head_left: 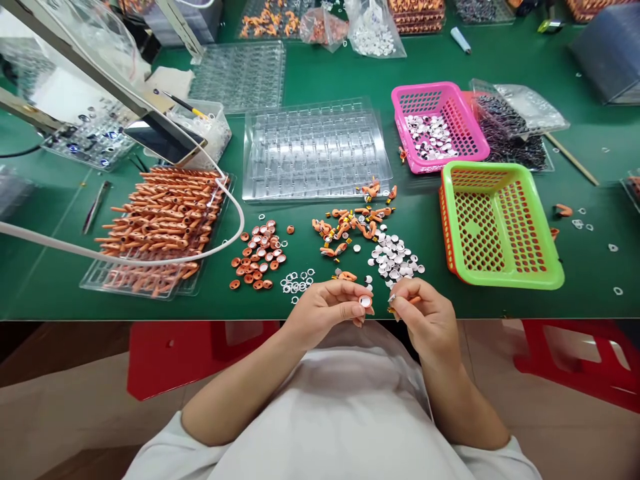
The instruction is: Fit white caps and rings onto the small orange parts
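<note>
My left hand (333,307) pinches a small orange cup (365,301) with a white inside, turned up toward me. A short gap away, the fingers of my right hand (425,317) are closed on a small orange curved part (414,301), partly hidden by the fingers. Just beyond the hands lies a heap of white discs (395,257). Orange curved parts with yellow bits (345,227) are strewn behind it. To the left are a pile of orange cups (257,257) and several clear rings (296,283).
Clear moulded trays (315,153) lie behind the piles. At right stand a green basket (553,267) and a pink basket (473,130) with white discs. Stacked orange parts (165,210) fill trays at left, under a white cable (237,207). Red stools (170,360) are below the table edge.
</note>
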`<state>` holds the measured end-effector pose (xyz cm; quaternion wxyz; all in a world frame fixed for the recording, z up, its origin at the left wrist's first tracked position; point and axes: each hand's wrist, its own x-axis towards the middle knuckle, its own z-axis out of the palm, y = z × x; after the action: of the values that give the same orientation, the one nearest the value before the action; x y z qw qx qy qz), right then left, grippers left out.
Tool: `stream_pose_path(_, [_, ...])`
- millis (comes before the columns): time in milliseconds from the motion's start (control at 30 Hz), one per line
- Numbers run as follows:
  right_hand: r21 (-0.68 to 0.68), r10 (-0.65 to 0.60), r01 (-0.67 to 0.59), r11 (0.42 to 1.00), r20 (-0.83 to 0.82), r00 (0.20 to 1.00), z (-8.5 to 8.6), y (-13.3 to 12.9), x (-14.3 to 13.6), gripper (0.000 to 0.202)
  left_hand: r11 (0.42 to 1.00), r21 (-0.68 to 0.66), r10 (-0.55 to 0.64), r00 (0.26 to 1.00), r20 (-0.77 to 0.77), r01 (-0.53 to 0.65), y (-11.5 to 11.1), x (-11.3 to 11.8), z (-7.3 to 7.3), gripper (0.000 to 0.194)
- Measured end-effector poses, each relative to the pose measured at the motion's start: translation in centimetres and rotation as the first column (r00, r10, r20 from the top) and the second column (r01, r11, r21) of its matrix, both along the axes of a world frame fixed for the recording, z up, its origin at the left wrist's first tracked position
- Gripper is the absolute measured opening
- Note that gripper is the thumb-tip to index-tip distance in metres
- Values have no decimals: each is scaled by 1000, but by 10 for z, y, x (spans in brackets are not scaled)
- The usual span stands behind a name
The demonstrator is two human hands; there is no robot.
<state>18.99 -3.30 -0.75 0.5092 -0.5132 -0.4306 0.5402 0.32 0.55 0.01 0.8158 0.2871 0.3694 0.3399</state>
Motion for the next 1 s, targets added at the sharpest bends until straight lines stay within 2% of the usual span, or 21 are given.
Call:
stream_pose_path(500, [8, 45, -45, 999, -2, 999, 0, 0, -1, 12, 1000, -28, -14, 1000, 3, 14, 1, -2, 3, 19])
stream_pose_path(600, [10, 54, -54, 998, 16, 998, 1, 0, 0, 13, 1000, -21, -5, 1000, -19, 5, 0, -1, 2, 19])
stream_pose_path(700, [67, 71, -75, 995, 58, 996, 4, 0, 0, 14, 999, 7, 34, 996, -79, -33, -2, 0, 3, 20])
stream_pose_path(767, [125, 114, -126, 984, 104, 988, 8, -2, 1, 14, 996, 62, 75, 988, -135, -67, -4, 2, 3, 20])
stream_pose_path(833, [160, 170, -194, 968, 152, 974, 9, -3, 3, 14, 976, 198, 132, 971, -199, -92, -5, 3, 3, 19])
stream_pose_path(900, [216, 230, -277, 936, 219, 948, 9, -4, 5, 14, 931, 360, 170, 937, -305, -52, -6, 2, 3, 19])
stream_pose_path(1000, [272, 290, -358, 893, 261, 921, 4, -5, 7, 14, 853, 520, 177, 915, -362, 41, -5, -1, 3, 21])
